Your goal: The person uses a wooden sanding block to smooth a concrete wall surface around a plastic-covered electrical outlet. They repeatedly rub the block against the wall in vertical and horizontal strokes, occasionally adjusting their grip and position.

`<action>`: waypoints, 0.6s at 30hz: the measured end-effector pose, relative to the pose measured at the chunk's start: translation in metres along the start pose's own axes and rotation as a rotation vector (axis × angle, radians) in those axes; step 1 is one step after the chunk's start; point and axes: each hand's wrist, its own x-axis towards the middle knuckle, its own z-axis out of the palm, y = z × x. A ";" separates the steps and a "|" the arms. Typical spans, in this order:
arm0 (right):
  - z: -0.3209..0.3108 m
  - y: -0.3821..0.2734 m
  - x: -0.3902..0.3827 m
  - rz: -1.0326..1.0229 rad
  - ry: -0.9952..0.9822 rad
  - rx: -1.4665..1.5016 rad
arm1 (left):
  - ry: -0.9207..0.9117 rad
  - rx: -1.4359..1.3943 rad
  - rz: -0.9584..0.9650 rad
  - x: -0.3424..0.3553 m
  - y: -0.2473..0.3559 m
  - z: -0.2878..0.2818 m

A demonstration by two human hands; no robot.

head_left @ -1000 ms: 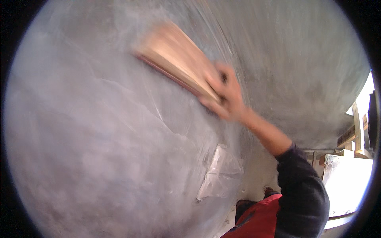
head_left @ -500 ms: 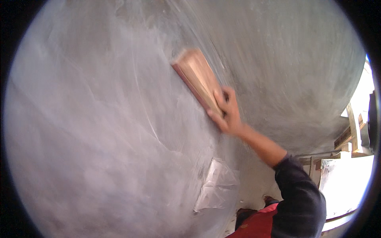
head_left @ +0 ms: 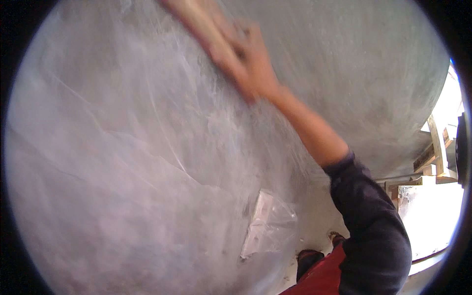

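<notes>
A long wooden sanding block [head_left: 199,27] with a reddish-brown underside lies against the grey plastered wall [head_left: 123,162], high up beside the inside corner. My right hand [head_left: 250,61] grips its lower end, fingers wrapped round one side, the arm stretched upward from the lower right. Hand and block are smeared by motion, and the block's top end runs out of the picture. My left hand is out of view.
Below the hand, a double socket plate [head_left: 260,221] under clear plastic sits on the wall. A second grey wall [head_left: 354,73] meets it at the corner. Timber pieces [head_left: 435,147] stand by a bright opening at the right. My shoes [head_left: 309,254] show on the floor below.
My right hand has slid the sanding block up and to the left along the wall, the arm reaching further. The view has shifted slightly.
</notes>
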 end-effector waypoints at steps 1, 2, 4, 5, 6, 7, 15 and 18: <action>0.003 0.005 0.032 -0.007 0.117 0.022 | -0.009 0.005 -0.020 -0.003 0.002 0.001; 0.008 -0.007 0.017 0.012 0.072 0.043 | 0.000 0.037 -0.034 -0.002 0.003 -0.002; 0.012 -0.046 -0.035 0.039 -0.019 0.097 | 0.007 0.105 -0.054 0.000 0.002 -0.007; 0.013 -0.056 -0.075 -0.146 -0.084 0.185 | 0.025 0.105 -0.022 0.004 0.000 -0.010; 0.008 -0.057 -0.118 -0.331 -0.143 0.256 | 0.036 0.087 -0.003 0.005 0.001 -0.009; -0.002 -0.060 -0.149 -0.291 -0.175 0.255 | 0.050 0.065 0.028 0.009 -0.001 -0.008; 0.000 -0.112 -0.028 0.055 0.059 0.247 | 0.010 0.088 0.053 0.008 -0.003 -0.010; 0.005 -0.152 -0.101 -0.303 -0.058 0.356 | -0.059 0.224 0.011 0.002 0.003 -0.025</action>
